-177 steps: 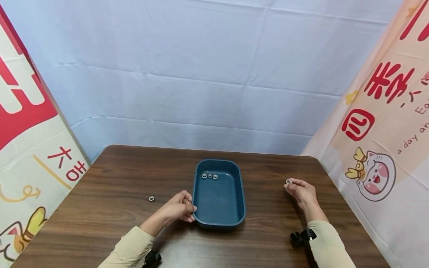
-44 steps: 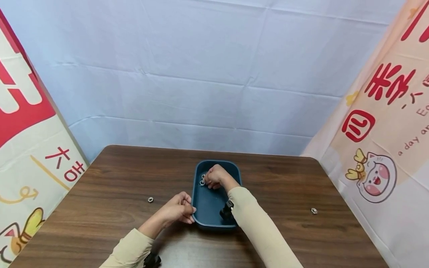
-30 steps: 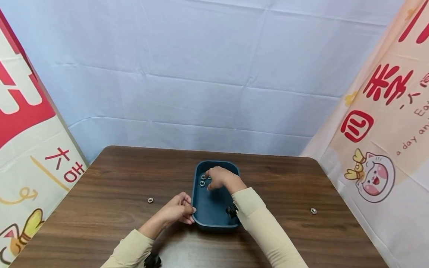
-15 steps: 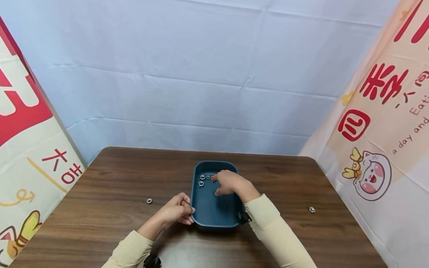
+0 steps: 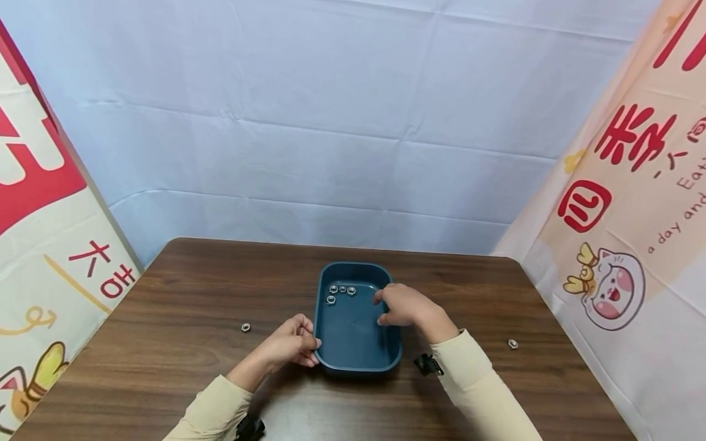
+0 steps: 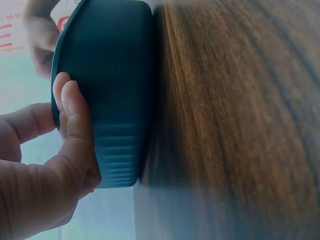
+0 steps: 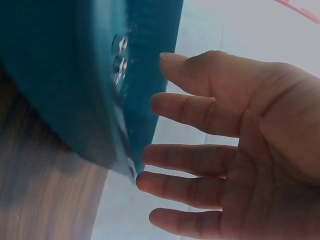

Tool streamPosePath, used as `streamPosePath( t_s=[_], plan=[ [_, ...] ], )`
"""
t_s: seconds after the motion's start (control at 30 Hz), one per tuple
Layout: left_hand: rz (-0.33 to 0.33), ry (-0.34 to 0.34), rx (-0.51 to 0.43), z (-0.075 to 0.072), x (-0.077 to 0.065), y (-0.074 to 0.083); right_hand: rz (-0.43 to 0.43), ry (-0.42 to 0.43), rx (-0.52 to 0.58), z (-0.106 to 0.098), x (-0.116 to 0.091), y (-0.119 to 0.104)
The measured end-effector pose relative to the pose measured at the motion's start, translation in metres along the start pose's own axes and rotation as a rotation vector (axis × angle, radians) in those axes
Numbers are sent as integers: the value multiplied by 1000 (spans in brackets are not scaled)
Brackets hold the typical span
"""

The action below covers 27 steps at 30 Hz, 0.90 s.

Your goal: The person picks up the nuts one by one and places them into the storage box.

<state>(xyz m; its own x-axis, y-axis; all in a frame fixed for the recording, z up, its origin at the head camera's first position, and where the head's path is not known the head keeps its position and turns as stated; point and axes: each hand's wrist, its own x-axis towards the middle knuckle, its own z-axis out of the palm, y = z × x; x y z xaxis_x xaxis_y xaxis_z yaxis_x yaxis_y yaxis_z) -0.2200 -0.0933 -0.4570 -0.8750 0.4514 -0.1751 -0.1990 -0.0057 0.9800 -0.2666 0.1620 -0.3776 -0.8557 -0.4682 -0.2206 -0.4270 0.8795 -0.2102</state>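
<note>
A dark blue plastic tray (image 5: 353,352) stands on the table in the head view. Inside it, near the far left corner, lie several metal hex nuts (image 5: 331,300). My left hand (image 5: 292,343) pinches the tray's left rim, thumb on the inner side and fingers against the outer wall, as the left wrist view shows. Over the tray's right rim hovers my right hand (image 5: 410,309); the right wrist view shows its fingers spread with nothing held. One loose nut (image 5: 246,327) lies on the table left of the tray, another nut (image 5: 513,344) far to the right.
The brown wood-grain table (image 5: 220,275) has rounded far corners. A pale cloth (image 5: 309,153) hangs behind it, and printed banners (image 5: 618,245) flank both sides. Each wrist wears a small black camera (image 5: 427,364).
My right hand went from holding a nut at the right into the tray, let it go there, and has drawn back rightward. A fourth nut now sits inside. The left hand kept its grip.
</note>
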Motion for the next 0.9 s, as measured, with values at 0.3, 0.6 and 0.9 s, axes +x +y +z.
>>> streamPosePath(
  t_s=[0.3, 0.6, 0.9],
  plan=[
    [-1, -2, 11, 0, 0, 2, -12, 36, -20, 1, -18, 20],
    [-6, -3, 17, 1, -1, 2, 26, 71, 21, 3, -37, 38],
    [-10, 2, 27, 1, -1, 1, 74, 70, 57, 6, -51, 56]
  ],
)
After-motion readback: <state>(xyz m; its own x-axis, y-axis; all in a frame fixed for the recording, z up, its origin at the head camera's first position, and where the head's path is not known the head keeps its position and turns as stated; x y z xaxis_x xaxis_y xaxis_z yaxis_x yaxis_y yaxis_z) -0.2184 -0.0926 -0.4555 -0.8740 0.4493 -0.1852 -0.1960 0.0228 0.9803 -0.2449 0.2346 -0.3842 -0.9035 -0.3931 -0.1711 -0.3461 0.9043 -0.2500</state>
